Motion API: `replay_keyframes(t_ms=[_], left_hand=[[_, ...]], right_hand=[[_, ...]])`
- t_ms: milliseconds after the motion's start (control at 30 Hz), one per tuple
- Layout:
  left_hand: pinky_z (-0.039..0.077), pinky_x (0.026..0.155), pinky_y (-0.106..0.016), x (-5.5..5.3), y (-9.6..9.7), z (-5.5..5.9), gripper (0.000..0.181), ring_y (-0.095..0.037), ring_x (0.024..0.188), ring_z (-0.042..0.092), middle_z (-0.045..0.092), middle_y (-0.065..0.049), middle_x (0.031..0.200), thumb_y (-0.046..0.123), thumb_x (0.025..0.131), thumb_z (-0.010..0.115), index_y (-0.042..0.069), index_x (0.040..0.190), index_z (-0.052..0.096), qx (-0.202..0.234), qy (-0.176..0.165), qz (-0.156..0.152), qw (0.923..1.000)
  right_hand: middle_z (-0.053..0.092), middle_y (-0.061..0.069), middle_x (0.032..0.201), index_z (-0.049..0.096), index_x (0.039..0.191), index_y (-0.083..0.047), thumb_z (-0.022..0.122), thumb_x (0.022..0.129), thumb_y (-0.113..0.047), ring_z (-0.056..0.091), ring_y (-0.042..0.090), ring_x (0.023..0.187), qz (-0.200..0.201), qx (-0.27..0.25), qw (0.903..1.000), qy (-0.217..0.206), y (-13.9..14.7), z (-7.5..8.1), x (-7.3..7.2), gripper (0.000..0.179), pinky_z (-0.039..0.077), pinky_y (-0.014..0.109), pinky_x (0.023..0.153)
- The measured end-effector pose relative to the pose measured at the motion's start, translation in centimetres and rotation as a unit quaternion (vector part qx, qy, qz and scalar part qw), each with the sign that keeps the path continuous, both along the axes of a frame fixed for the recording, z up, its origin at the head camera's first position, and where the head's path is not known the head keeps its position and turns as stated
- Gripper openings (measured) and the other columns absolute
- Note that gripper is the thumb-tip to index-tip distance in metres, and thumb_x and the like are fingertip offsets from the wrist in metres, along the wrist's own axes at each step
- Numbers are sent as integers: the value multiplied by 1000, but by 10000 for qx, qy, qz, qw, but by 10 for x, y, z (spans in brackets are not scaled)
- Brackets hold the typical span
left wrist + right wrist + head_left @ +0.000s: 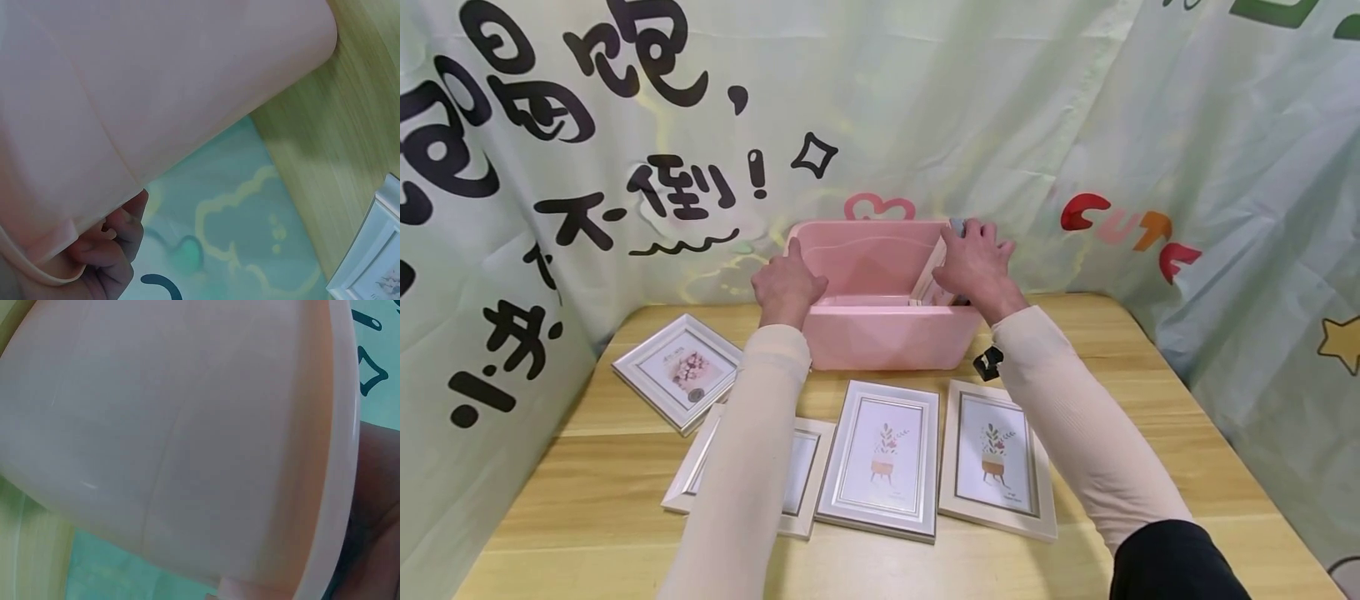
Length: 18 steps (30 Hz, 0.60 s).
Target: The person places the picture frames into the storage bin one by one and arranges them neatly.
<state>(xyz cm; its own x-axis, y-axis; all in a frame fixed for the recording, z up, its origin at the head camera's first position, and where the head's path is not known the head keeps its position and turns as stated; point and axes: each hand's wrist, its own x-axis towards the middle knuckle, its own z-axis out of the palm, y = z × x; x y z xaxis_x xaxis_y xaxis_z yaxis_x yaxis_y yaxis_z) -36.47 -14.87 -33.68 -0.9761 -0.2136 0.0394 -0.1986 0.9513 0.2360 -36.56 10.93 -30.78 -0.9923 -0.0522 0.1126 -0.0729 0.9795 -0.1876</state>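
A pink plastic bin (880,337) stands at the back of the table between both hands. My left hand (786,287) grips its left rim; in the left wrist view, curled fingers (119,244) hook beneath that rim. On the opposite side my right hand (977,267) holds the right rim, the thumb reaching over the inside. The right wrist view shows the bin's outer wall (187,425) with part of the right hand (381,487) beyond the rim. Inside the bin, a light picture frame (929,271) leans at the right, partly hidden by the right hand.
A silver frame (880,458) and a cream frame (997,458), both with potted-plant prints, lie in front of the bin. Farther left are a frame with a pink flower print (688,371) and another cream frame (808,479), partly under the left sleeve. A printed cloth (925,108) hangs behind.
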Motion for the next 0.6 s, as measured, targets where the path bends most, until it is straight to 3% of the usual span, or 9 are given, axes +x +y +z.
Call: replay_keyframes(t_ms=[333, 600], left_hand=[[50, 74, -45, 0, -1, 1, 85, -37, 88, 62, 62, -23, 108, 51, 87, 57, 16, 154, 18, -54, 4, -7, 10000], [50, 76, -46, 0, 0, 0, 85, -38, 89, 62, 62, -23, 107, 51, 86, 58, 16, 154, 19, 2, 11, 18, 10000]], right_hand=[[28, 21, 152, 30, 151, -27, 58, 89, -52, 23, 42, 139, 170, 85, 9998, -42, 0, 0, 7, 73, 22, 70, 103], [20, 14, 159, 15, 156, -28, 49, 87, -68, 20, 41, 143, 486, 332, 9983, 2, 4, -3, 11, 87, 21, 73, 103]])
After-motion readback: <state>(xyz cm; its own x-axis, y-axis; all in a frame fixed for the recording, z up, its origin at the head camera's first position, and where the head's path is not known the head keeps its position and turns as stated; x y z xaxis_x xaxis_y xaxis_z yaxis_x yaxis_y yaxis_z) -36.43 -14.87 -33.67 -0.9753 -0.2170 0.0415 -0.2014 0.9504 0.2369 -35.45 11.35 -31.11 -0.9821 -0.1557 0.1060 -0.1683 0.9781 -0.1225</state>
